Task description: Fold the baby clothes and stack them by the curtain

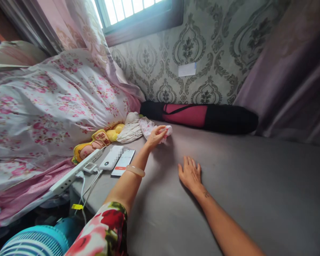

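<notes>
My left hand point(156, 137), with a pale bangle on the wrist, pinches a white cloth with pink marks point(147, 128) at the back left of the grey surface point(229, 185). Part of this cloth hangs out on the right side of my fingers. Just left of it lies a crumpled off-white cloth point(130, 131). My right hand point(191, 174) rests palm down on the grey surface, fingers a little apart, holding nothing.
A black and pink long bag point(189, 115) lies along the wall. At the left are a phone point(123, 163), a white power bank point(111, 158), a power strip point(77, 170) with cables, yellow plush toys point(92, 145), floral bedding point(50, 103) and a blue fan point(34, 241).
</notes>
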`<state>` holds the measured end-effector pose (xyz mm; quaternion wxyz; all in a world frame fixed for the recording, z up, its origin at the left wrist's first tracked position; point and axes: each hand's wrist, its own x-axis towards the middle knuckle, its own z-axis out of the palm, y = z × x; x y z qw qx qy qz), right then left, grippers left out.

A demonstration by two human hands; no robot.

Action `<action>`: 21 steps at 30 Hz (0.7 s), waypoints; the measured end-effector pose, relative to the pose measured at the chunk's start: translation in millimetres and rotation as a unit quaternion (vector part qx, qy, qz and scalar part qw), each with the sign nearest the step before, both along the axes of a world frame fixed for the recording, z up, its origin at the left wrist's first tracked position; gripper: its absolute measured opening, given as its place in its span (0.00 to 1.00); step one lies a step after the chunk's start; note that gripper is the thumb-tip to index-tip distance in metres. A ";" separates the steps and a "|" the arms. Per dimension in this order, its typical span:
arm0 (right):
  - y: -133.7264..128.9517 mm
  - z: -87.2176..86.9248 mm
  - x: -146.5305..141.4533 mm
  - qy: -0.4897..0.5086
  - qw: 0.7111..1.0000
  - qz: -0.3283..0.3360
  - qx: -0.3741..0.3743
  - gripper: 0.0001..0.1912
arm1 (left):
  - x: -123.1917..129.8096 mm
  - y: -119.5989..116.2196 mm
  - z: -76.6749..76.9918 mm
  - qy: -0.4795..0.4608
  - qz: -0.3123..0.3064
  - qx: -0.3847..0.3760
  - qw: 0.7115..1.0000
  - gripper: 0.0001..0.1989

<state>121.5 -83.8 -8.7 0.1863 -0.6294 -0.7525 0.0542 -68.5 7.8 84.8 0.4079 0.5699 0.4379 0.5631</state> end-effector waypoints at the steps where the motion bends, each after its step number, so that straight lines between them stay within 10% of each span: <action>1: 2.1 0.1 1.5 0.019 1.000 -0.003 0.004 0.27 | 7.9 -4.4 -3.3 0.008 -0.024 0.000 1.000 0.26; 12: 28.9 27.7 28.8 0.244 0.960 0.020 0.134 0.32 | 70.9 -47.7 -9.0 0.161 -0.286 -0.077 0.941 0.23; 21: 32.8 58.6 66.2 0.314 0.946 0.053 0.054 0.18 | 86.9 -64.0 1.7 0.246 -0.218 0.071 0.942 0.20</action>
